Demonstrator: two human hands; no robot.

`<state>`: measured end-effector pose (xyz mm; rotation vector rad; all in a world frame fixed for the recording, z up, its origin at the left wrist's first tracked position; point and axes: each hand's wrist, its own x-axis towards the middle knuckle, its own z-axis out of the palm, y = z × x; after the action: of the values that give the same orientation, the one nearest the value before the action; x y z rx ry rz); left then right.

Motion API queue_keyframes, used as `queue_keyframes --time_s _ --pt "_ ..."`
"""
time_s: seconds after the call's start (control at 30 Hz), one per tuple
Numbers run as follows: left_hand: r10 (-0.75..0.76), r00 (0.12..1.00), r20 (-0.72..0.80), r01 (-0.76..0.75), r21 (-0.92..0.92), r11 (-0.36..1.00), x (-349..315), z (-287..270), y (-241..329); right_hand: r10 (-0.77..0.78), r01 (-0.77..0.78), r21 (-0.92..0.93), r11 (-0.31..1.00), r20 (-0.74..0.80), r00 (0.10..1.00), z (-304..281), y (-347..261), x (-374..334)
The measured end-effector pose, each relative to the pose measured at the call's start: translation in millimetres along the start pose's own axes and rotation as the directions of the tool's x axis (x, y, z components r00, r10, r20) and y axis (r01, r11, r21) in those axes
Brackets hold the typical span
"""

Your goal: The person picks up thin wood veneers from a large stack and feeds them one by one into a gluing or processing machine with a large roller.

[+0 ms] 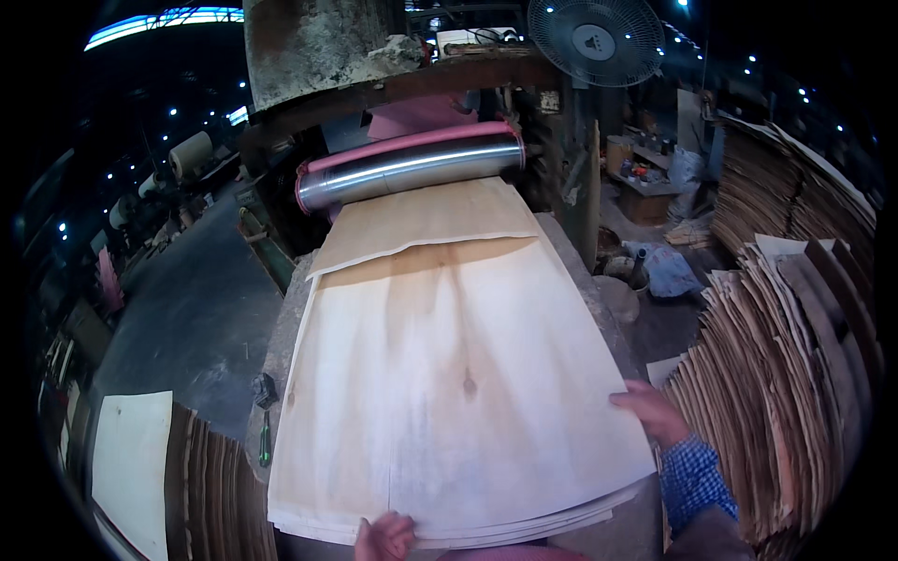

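Note:
A stack of pale wood veneer sheets (374, 374) lies before me, with brown streaks and a dark knot on its top sheet. Curled at the near edge of the stack is my left hand (385, 537), closed on the rim of a sheet. My right hand (652, 412) grips the right edge, its fingers partly hidden. Farther off, another veneer sheet (430, 217) overlaps the top of the stack, and its far end reaches a shiny metal roller (421, 170) with pink ends. A pink roller (412, 144) runs just behind the metal one.
Dark-edged veneer stacks (767, 374) stand close on my right, with a smaller stack (213, 477) at the lower left. A green-handled screwdriver (265, 439) lies on the ledge left of the sheets. A round fan (596, 42) hangs at the upper right.

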<state>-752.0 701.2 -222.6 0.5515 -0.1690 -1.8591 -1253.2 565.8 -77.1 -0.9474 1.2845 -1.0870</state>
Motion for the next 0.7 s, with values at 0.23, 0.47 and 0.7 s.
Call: queue_keyframes --time_s 0.23,0.47,0.7 --pt "0.206 0.975 0.078 -0.198 -0.096 0.975 -6.5 57.8 -1.0 -0.118 0.108 0.371 0.922 0.003 0.993 24.9 -52.3 -19.6" --pt "0.3 0.918 -0.259 -0.197 0.36 0.912 31.3 79.0 47.4 -0.011 0.018 0.423 0.906 -0.019 1.0 0.9 43.2 -11.0" --pt "0.321 0.894 -0.314 -0.146 0.473 0.869 -17.9 47.7 -2.5 -0.131 0.137 0.261 0.956 -0.038 0.991 -2.6 -3.7 -37.9"
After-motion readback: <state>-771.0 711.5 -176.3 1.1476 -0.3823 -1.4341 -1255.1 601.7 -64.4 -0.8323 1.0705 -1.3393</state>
